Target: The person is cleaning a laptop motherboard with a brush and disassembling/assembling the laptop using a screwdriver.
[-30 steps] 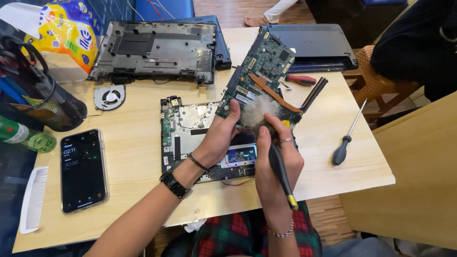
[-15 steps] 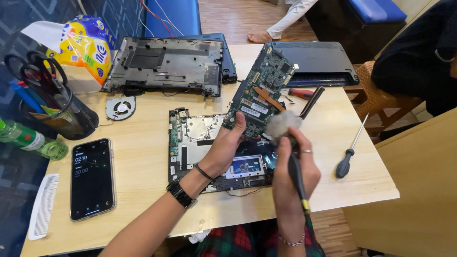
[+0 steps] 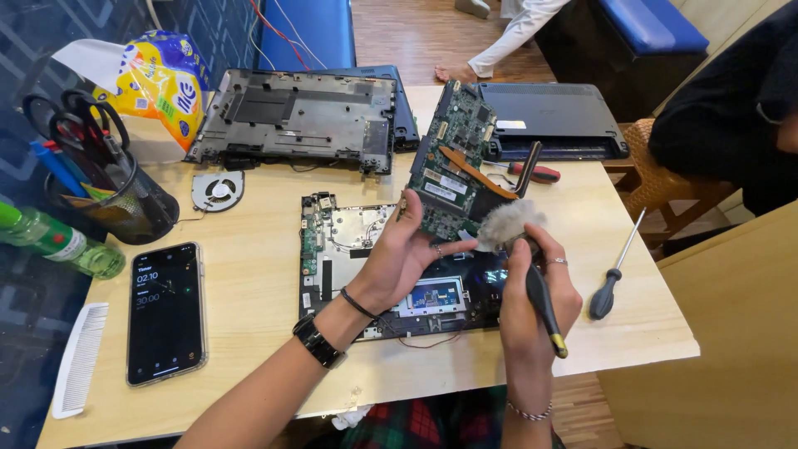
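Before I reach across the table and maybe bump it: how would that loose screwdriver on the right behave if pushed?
The screwdriver has a rounded dark handle, so it would probably roll. It lies near the table edge and could drop off. Its thin metal shaft looks stiff, not fragile.

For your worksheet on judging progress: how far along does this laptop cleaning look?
Done: the laptop is apart, with its bottom cover, fan and open chassis lying on the table. In hand: the left hand holds the circuit board tilted while the right hand sets a brush against it. Left: everything remains unassembled.
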